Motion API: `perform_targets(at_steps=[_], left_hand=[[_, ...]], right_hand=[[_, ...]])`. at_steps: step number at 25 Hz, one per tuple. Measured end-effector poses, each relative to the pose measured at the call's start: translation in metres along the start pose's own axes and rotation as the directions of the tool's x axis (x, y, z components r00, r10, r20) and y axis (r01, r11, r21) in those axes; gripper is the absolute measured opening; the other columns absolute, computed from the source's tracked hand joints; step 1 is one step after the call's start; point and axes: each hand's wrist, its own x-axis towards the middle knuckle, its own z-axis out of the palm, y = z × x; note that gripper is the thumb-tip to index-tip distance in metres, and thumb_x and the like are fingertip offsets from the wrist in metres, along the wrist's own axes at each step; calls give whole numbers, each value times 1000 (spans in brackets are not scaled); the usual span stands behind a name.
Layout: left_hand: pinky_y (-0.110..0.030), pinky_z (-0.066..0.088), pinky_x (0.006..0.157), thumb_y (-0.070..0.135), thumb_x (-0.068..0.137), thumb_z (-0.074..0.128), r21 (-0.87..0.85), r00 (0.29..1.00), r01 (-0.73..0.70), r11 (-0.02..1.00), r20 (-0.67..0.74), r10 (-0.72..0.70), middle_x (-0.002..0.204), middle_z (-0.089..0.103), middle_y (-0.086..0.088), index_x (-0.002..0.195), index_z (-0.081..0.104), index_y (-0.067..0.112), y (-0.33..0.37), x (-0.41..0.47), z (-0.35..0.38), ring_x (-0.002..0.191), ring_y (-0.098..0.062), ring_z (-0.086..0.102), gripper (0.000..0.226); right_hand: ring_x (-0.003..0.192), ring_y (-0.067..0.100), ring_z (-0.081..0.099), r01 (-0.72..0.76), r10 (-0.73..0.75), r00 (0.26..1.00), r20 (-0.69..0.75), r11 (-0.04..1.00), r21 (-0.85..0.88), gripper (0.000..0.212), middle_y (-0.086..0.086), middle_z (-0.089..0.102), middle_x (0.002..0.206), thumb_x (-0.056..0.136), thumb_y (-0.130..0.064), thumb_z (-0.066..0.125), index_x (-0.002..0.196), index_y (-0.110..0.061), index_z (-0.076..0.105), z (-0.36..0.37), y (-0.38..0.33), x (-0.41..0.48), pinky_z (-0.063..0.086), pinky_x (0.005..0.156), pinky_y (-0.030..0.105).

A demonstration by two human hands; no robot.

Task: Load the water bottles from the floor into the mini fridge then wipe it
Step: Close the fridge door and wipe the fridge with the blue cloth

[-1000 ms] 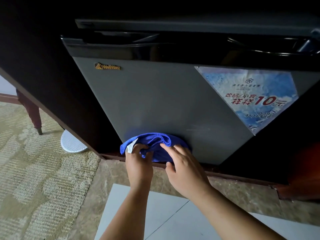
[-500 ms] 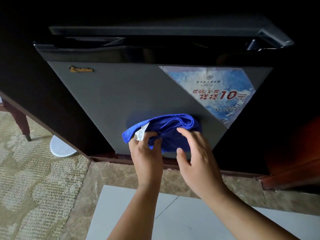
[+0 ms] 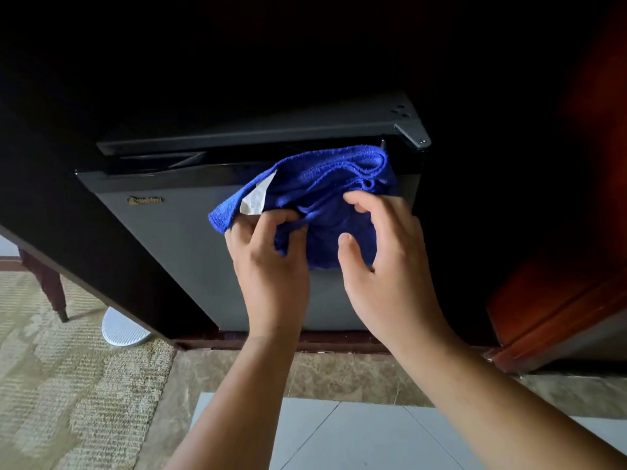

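Door of the fridge [image 3: 176,252] is closed and no bottles on the visible floor [image 3: 339,435], so loading looks done; the inside is hidden. Now on the wipe step. The cloth [image 3: 322,188] is bunched on the door's upper right, above and between both sets of fingertips. Left hand [image 3: 271,269] pinches its lower fold, fingers curled. Right hand [image 3: 390,266] grips it, fingers bent in, thumb pressed below. Bare panel left of and below the left fingers: can't tell if wiped. Probably left: rest of door.
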Motion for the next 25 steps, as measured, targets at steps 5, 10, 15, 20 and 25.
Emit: perform_targets(at_steps=[5, 10, 15, 20, 25], left_hand=[[-25, 43, 89, 14, 89, 74, 23, 995, -47, 999, 86, 45, 102, 58, -12, 102, 75, 19, -8, -18, 15, 97, -15, 43, 13], [-17, 33, 91, 2, 81, 77, 78, 985, -114, 990, 140, 102, 105, 64, -12, 98, 78, 8, -32, -38, 35, 103, -21, 45, 19], [-16, 32, 83, -5, 75, 78, 99, 978, -72, 992, 201, 51, 96, 68, -14, 83, 76, 0, -68, -68, 53, 97, -20, 46, 9], [-36, 47, 81, 0, 78, 72, 148, 931, 101, 984, 334, -146, 81, 67, -5, 82, 71, 6, -108, -92, 62, 85, -24, 55, 7], [-42, 50, 67, 1, 78, 65, 174, 875, 209, 962, 407, -264, 69, 61, -3, 71, 61, 8, -145, -106, 64, 76, -28, 56, 10]], right_hand=[[113, 17, 58, -40, 40, 999, -17, 999, -18, 39, -5, 59, 121, 89, -12, 61, 127, -19, 60, -5, 25, -13, 48, 98, 39], [113, 13, 57, -135, 134, 990, -42, 991, -14, 33, -4, 59, 119, 90, -2, 61, 122, -13, 62, 6, 64, -37, 47, 99, 32], [108, 9, 56, -280, 280, 959, -53, 960, -5, 31, -3, 58, 113, 87, 4, 60, 114, -12, 63, 34, 92, -64, 44, 97, 22], [100, 5, 56, -476, 476, 879, 22, 879, -6, 28, -5, 62, 107, 86, 3, 58, 106, -14, 67, 65, 113, -89, 41, 91, 13], [105, 10, 63, -655, 651, 747, 131, 755, -14, 27, -8, 70, 109, 90, -3, 55, 103, -23, 69, 89, 128, -103, 45, 90, 20]])
